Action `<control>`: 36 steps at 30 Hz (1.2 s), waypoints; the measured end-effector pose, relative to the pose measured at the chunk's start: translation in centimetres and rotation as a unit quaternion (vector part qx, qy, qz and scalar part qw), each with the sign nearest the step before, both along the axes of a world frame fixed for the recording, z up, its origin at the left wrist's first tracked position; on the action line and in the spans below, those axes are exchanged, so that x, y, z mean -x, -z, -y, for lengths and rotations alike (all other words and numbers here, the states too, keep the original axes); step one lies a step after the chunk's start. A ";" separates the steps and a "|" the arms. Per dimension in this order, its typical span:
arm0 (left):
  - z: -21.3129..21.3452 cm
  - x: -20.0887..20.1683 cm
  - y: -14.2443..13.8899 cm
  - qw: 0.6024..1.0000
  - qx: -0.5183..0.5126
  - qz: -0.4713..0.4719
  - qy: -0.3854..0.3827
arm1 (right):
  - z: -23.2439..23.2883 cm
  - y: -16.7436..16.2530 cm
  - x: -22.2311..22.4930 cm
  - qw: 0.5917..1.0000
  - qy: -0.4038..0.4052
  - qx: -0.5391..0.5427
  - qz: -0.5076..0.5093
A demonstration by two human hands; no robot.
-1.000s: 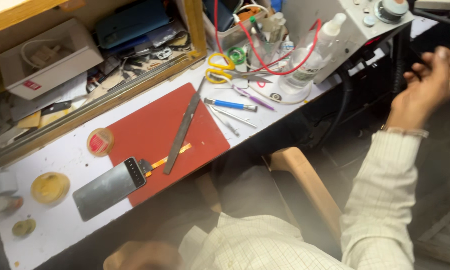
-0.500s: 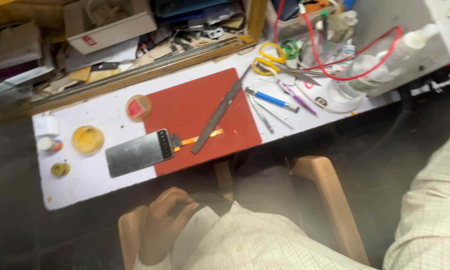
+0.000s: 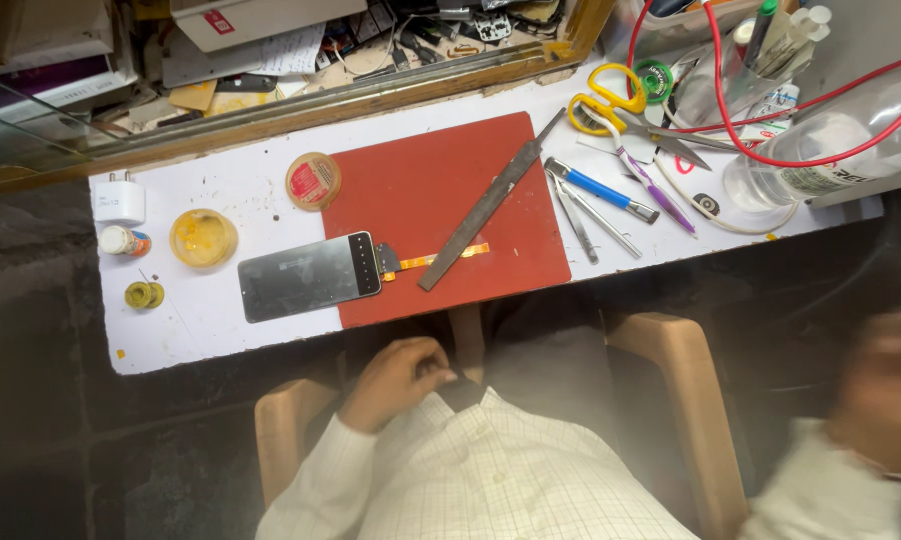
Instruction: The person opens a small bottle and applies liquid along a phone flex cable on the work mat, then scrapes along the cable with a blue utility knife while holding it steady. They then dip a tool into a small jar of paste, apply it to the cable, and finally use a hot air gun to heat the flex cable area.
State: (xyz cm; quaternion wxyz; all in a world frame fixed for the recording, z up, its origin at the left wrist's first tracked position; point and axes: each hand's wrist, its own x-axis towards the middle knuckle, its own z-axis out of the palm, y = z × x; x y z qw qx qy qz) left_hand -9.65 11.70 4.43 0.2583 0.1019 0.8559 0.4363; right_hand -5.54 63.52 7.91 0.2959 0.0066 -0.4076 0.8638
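scissors (image 3: 611, 98): yellow-handled, beside the red mat (image 3: 441, 190)
charger (image 3: 119, 200): white, left on the table (image 3: 211, 320)

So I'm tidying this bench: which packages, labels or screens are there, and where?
Phone screen panel: grey rectangle, half on the red mat, orange ribbon cable.
Round tin: left of the mat, tan with red label.
Clear bottle: far right, lying down, white label.
White box: top shelf, small red sticker.

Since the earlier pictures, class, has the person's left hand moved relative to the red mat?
Yes. The left hand has come up from below the chair toward the red mat and now rests at the lap, just under the table edge.
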 end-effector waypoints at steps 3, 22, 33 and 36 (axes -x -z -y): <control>0.8 1.6 4.3 0.984 0.138 0.109 0.008 | 8.7 0.2 0.5 0.991 -0.128 -0.042 0.007; 3.7 5.6 12.6 0.981 0.134 -0.139 0.003 | 22.7 -1.2 12.5 0.871 -0.127 -0.473 0.018; 4.0 6.0 13.6 0.983 0.103 -0.152 -0.026 | 23.3 -0.3 13.4 0.868 -0.103 -0.486 0.000; 4.0 6.0 13.7 0.983 0.107 -0.144 -0.032 | 23.4 -0.3 13.4 0.867 -0.097 -0.490 0.003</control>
